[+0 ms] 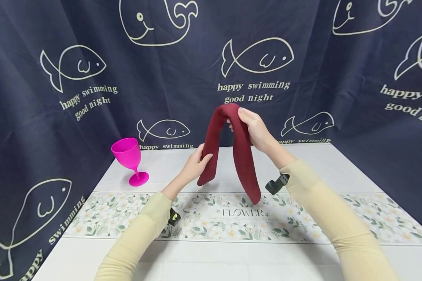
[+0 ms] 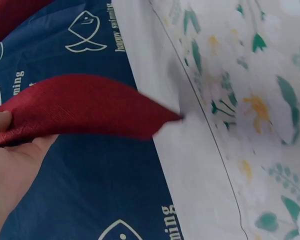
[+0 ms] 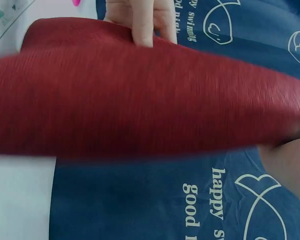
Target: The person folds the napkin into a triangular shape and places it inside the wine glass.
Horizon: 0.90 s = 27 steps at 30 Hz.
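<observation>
A dark red strip of cloth (image 1: 244,160) hangs in an arch above the table, its two tapering ends pointing down. My left hand (image 1: 194,166) pinches the left leg of the arch, thumb in front. Up at the bend, on the right side, my right hand (image 1: 256,128) grips the strip; part of its fingers is hidden behind the cloth. In the left wrist view the cloth (image 2: 90,107) runs out past my left hand (image 2: 17,165) to a pointed end. The cloth (image 3: 140,105) fills much of the right wrist view, blurred, with left-hand fingers (image 3: 142,22) on its far edge.
A bright pink plastic goblet (image 1: 127,154) stands upright at the table's back left. Across the white table (image 1: 183,259) runs a floral band (image 1: 109,212) printed with "FLOWER". A dark blue curtain (image 1: 197,82) with white fish drawings hangs behind and at the sides.
</observation>
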### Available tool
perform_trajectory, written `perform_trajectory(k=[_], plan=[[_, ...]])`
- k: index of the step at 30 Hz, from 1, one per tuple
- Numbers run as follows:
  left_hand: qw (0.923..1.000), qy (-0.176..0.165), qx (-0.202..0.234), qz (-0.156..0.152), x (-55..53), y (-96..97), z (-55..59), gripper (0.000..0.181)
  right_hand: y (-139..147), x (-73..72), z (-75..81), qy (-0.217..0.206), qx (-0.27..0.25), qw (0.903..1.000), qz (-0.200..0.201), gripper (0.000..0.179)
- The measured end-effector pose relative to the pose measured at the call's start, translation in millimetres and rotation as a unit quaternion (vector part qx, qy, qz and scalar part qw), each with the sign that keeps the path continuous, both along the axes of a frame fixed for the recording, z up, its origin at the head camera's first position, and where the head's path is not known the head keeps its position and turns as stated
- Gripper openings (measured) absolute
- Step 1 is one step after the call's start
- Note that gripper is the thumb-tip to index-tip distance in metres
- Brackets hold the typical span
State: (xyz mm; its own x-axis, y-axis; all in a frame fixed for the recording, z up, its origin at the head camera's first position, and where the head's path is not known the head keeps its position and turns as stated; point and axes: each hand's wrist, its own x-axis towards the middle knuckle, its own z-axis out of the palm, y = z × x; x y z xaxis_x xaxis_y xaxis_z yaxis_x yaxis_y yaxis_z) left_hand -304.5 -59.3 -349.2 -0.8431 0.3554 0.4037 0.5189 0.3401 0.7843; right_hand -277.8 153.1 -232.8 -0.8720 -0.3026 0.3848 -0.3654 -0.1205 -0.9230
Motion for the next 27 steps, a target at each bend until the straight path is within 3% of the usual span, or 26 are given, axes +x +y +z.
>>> perform_trajectory(k=[5, 10, 15, 17, 21, 27], plan=[[0.9978, 0.007, 0.065, -0.013, -0.6, 7.2, 4.8, 0.058, 0, -0.2, -0.3, 0.007, -0.015, 0.9995, 0.027, 0.034], [0.9896, 0.052, 0.134, 0.007, -0.9, 16.6, 7.8, 0.061, 2, -2.0, 0.2, 0.037, -0.014, 0.9990, 0.022, 0.032], [0.9870, 0.112, 0.114, 0.015, 18.6, 20.6, 23.8, 0.025, 2, -2.5, 3.2, 0.056, -0.015, 0.9982, 0.013, 0.030], [0.9878, 0.120, 0.098, 0.015, 27.3, 21.8, 30.7, 0.013, 1, -3.7, 4.6, 0.059, -0.017, 0.9981, 0.004, 0.032], [0.9893, 0.117, 0.085, 0.018, 32.1, 25.1, 32.6, 0.013, 0, -6.3, 7.0, 0.065, -0.021, 0.9975, -0.019, 0.033], [0.9900, 0.102, 0.096, -0.016, 38.6, 30.3, 30.6, 0.016, -1, -6.3, 8.2, 0.086, -0.015, 0.9950, -0.049, 0.028]])
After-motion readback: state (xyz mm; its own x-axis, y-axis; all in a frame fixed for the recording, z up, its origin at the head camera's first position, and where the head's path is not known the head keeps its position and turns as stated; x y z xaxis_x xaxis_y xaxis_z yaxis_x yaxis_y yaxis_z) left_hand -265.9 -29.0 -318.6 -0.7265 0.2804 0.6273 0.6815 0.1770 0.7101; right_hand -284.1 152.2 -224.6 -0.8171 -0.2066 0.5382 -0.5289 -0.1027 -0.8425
